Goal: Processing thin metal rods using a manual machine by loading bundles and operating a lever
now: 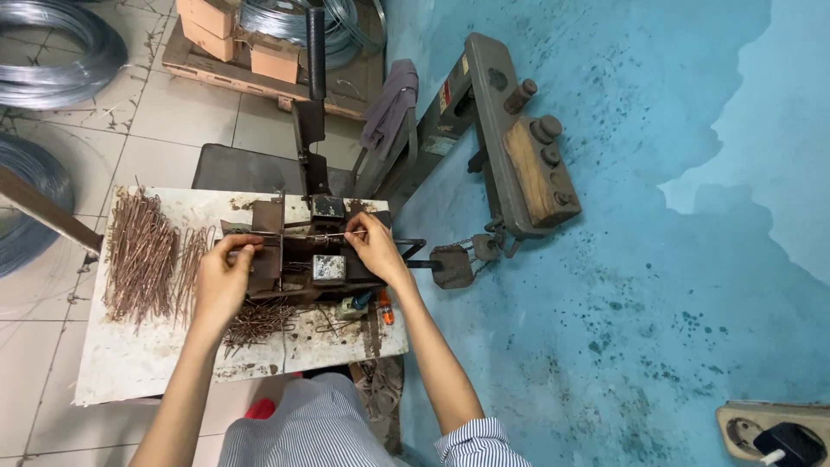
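Observation:
A dark metal hand press [304, 251] with a tall black lever [315, 60] stands on a worn white table [138, 363]. My left hand [223, 275] and my right hand [373, 246] each pinch one end of a thin wire rod [303, 236] and hold it across the press, just behind a square metal block [328, 268]. A big pile of rusty brown wire rods [140, 255] lies to the left of my left hand. A smaller heap of bent brown wire pieces [259, 322] lies below the press.
Coils of grey wire [60, 52] lie on the tiled floor at upper left, and cardboard boxes [275, 59] rest on a wooden pallet behind the table. A grey bending machine [519, 156] leans against the blue wall. A wall socket [774, 432] sits at lower right.

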